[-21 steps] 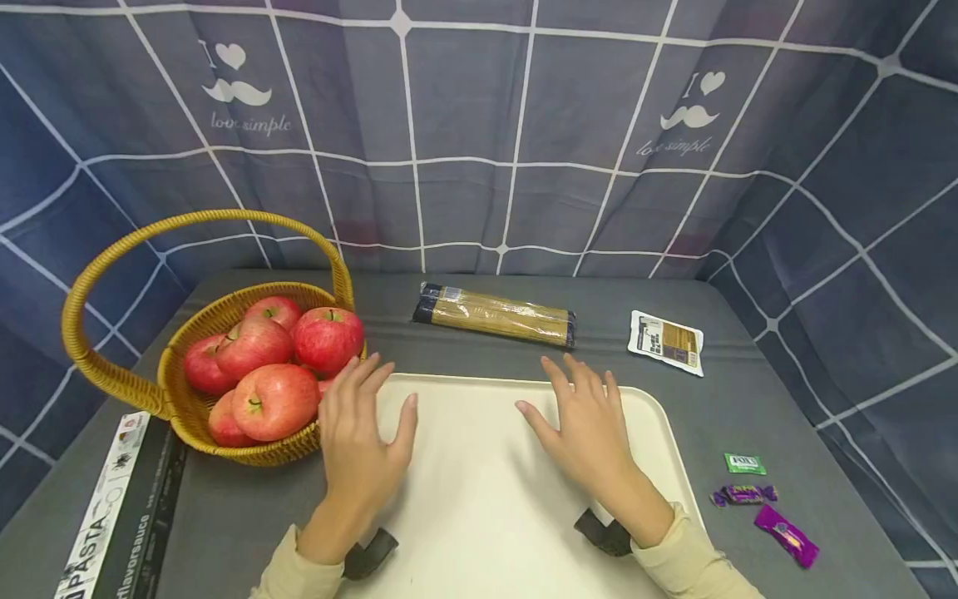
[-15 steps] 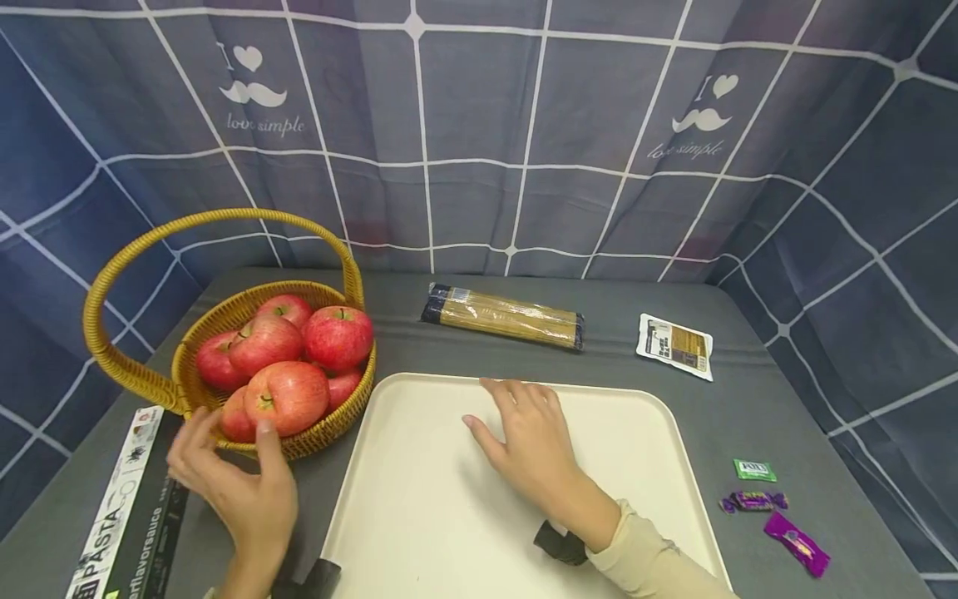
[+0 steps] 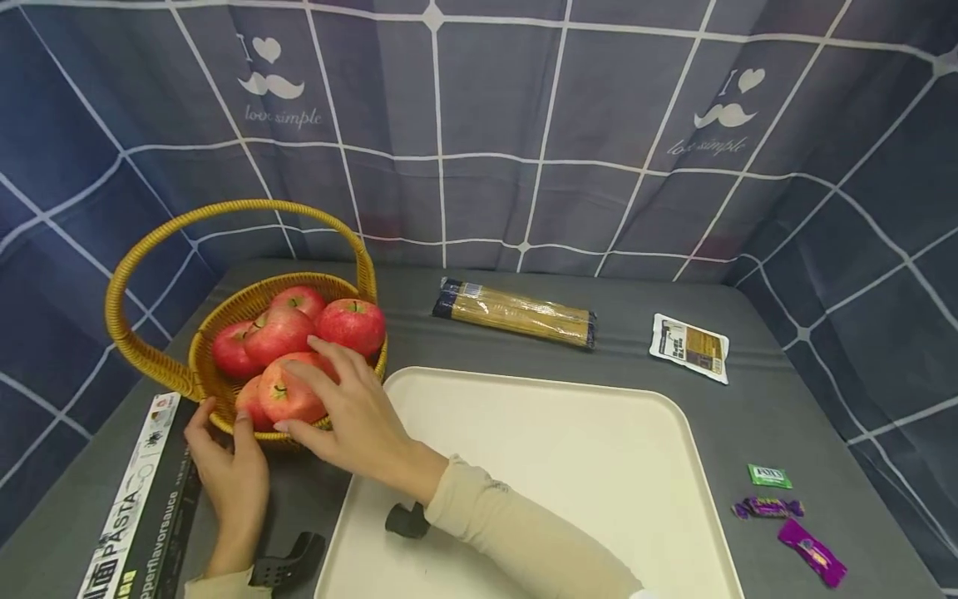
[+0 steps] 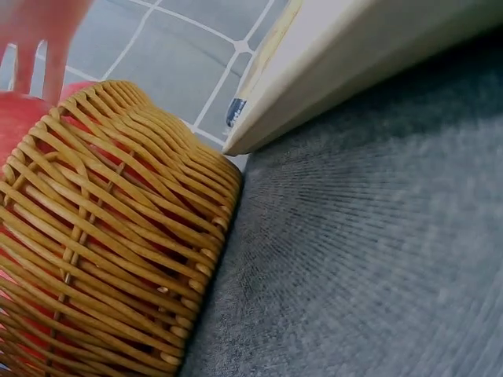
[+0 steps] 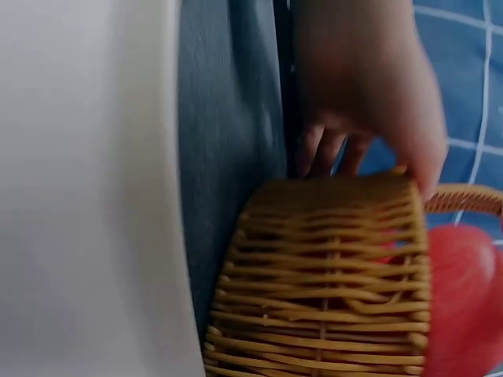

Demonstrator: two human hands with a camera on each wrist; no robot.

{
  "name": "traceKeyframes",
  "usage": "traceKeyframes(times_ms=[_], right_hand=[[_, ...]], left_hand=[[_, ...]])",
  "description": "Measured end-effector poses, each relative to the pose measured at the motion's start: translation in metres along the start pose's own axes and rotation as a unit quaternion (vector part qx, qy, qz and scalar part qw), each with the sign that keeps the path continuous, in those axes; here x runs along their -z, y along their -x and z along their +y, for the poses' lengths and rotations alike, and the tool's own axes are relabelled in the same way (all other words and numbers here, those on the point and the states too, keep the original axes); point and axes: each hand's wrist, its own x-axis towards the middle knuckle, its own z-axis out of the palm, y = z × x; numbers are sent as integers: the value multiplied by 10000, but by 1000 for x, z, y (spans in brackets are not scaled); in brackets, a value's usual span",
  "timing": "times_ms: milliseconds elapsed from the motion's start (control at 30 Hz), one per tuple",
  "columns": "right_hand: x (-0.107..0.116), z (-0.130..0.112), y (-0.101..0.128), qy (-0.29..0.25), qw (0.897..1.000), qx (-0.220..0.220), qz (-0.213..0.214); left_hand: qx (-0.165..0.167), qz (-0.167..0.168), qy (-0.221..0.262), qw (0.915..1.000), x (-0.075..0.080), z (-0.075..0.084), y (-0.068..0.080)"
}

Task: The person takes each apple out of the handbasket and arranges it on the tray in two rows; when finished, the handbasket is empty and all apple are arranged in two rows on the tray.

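Observation:
A yellow wicker basket (image 3: 238, 306) with a tall arched handle holds several red apples (image 3: 279, 335). My left hand (image 3: 234, 487) grips its near rim; in the right wrist view the thumb lies over the rim and the fingers sit against the outside of the woven wall (image 5: 314, 290). My right hand (image 3: 359, 416) reaches over the basket's right side. Its spread fingers cover part of the paler front apple (image 3: 288, 398), with the thumb close to the near rim. Seen from the left wrist, those straight fingers (image 4: 56, 63) hang down above the apples behind the wicker wall (image 4: 118, 228).
A cream tray (image 3: 569, 449) lies right of the basket, under the right forearm. At left is a pasta box (image 3: 142, 507). A noodle pack (image 3: 516, 312) and white-edged pouch (image 3: 690, 347) lie behind the tray. Green (image 3: 769, 476) and purple sweets (image 3: 812, 551) sit at right.
My left hand has moved from over the tray to the basket's near rim and taken hold of it. My right hand has crossed leftward from above the tray to the apples.

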Motion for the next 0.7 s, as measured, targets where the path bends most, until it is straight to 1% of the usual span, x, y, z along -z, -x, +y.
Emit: traceKeyframes(times_ms=[100, 200, 267, 333, 400, 467, 500, 533, 567, 633, 700], right_hand=[[-13, 3, -16, -3, 9996, -60, -270], [-24, 4, -23, 245, 9980, 12, -588], [-28, 5, -23, 489, 9963, 77, -701], [-28, 6, -22, 546, 9967, 135, -593], [-26, 7, -21, 400, 9985, 145, -347], [-21, 10, -19, -93, 9999, 25, -86], [-18, 12, -17, -490, 9987, -110, 21], [-14, 15, -13, -949, 9949, -318, 103], [-9, 18, -9, -1383, 9889, -517, 168], [0, 26, 1, -2217, 9706, -909, 220], [9, 36, 12, -2782, 9522, -1248, 174]], left_hand=[[-23, -24, -21, 10000, -1, 0, 0], [-102, -53, -29, 9999, -1, 0, 0], [-177, -96, -23, 9998, -1, 1, 0], [-240, -123, -44, 9996, -1, 0, 0], [-297, -119, -51, 9995, -2, 0, 0], [-336, -97, -83, 9994, -2, 0, -1], [-342, -83, -102, 9993, -2, -1, -1], [-353, -75, -107, 9993, -1, 0, -1], [-353, -75, -121, 9993, -1, 0, -1], [-341, -98, -143, 9993, 1, 0, -1], [-353, -160, -135, 9992, 2, 1, -1]])
